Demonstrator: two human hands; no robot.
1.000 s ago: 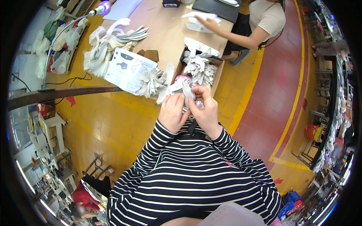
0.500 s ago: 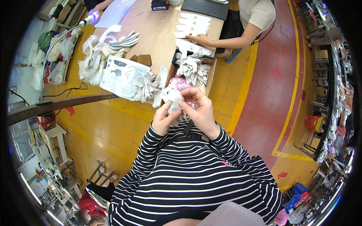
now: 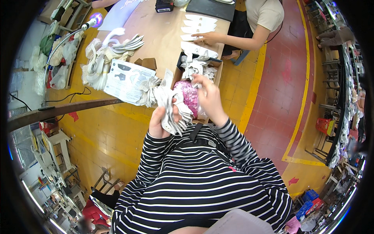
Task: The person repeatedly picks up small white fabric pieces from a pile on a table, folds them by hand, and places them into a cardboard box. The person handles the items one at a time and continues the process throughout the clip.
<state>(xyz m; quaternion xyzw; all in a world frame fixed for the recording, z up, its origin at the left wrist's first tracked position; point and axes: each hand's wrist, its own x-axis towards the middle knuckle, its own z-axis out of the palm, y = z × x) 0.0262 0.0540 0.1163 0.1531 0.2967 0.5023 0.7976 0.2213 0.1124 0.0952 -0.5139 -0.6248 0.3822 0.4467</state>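
Note:
My left hand [image 3: 159, 124] grips a fanned stack of white flat cut pieces [image 3: 168, 110] close to my chest. My right hand [image 3: 208, 98] is raised just right of the stack, fingers pinched on the top end of one white piece. A pink plastic bag [image 3: 189, 95] shows between my hands, in front of an open box of white pieces [image 3: 199, 65] at the table's near edge. Both forearms are in black and white striped sleeves.
The brown table [image 3: 163, 35] carries piles of white pieces [image 3: 102, 62], a printed white sheet [image 3: 126, 76], a small cardboard box [image 3: 147, 62] and a dark mat [image 3: 210, 8]. A person in a beige top [image 3: 265, 15] touches white pieces at the far side. A metal bar [image 3: 58, 111] crosses at left.
My hands have come apart a little: the right hand rose with one piece while the left holds the fanned stack lower. The pink bag now shows between them.

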